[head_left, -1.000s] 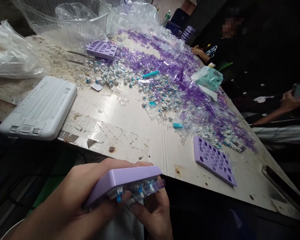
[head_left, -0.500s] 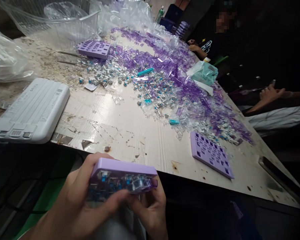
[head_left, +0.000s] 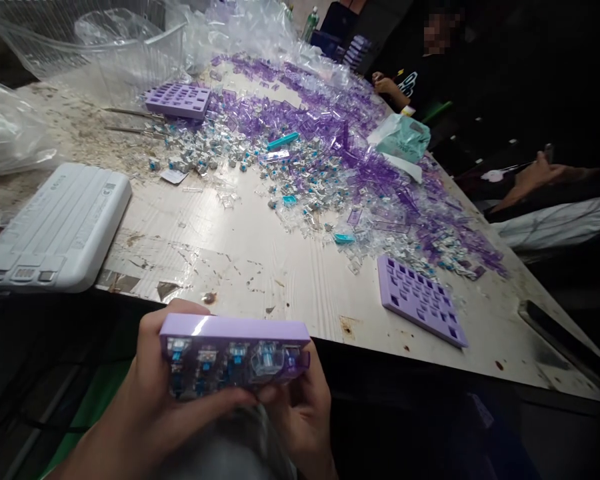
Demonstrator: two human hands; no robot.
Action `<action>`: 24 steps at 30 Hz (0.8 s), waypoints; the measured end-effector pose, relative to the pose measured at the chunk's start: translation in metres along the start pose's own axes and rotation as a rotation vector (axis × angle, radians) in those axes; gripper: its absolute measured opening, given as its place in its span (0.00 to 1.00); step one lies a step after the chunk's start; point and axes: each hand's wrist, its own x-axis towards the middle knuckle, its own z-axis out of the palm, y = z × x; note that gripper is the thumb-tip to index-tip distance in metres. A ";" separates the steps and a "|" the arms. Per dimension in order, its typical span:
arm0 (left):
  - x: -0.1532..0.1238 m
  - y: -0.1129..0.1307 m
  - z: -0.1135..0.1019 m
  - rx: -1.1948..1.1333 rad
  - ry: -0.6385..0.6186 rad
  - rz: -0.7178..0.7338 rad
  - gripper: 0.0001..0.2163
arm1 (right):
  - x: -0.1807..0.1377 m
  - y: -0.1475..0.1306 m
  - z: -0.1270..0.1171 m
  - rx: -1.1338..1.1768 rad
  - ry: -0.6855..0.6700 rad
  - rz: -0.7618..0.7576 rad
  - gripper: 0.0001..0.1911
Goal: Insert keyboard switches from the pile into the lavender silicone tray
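Between my two hands, just off the table's front edge, is a purple keypad case point(head_left: 235, 329) fitted with blue-stemmed key switches point(head_left: 207, 360). My left hand point(head_left: 170, 393) wraps its left side, the thumb lying along the lower edge. My right hand point(head_left: 303, 407) grips the right end, its thumb close to the left one. A clear keycap point(head_left: 267, 360) and a purple keycap point(head_left: 296, 360) sit at the right of the switch rows. The undersides of both hands' fingers are partly hidden behind the case.
A white power bank point(head_left: 60, 227) lies at the left edge. Loose switches point(head_left: 220, 147) and purple keycaps point(head_left: 310, 120) spread across the table point(head_left: 260, 267). Purple cases lie at right point(head_left: 423, 300) and back left point(head_left: 177, 100), near tweezers point(head_left: 135, 130). A phone point(head_left: 565, 347) lies far right; other people sit opposite.
The keypad case has turned in my hands, so its switch rows face me more squarely. It has shifted slightly left. Both hands keep their hold.
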 end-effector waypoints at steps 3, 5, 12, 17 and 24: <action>0.003 0.000 -0.002 0.013 -0.016 -0.028 0.25 | -0.002 0.000 0.001 0.063 -0.039 0.052 0.33; 0.004 -0.001 -0.003 0.008 -0.031 -0.020 0.25 | -0.003 0.002 0.001 0.094 -0.089 0.063 0.38; 0.004 -0.001 -0.003 -0.024 0.000 0.046 0.27 | -0.003 0.011 0.002 0.119 -0.135 0.027 0.42; 0.000 0.003 -0.004 -0.022 -0.048 -0.087 0.22 | -0.002 0.008 0.005 -0.017 -0.052 0.011 0.26; 0.000 -0.007 -0.005 -0.053 -0.064 -0.083 0.19 | 0.001 0.003 0.008 -0.162 -0.012 -0.028 0.21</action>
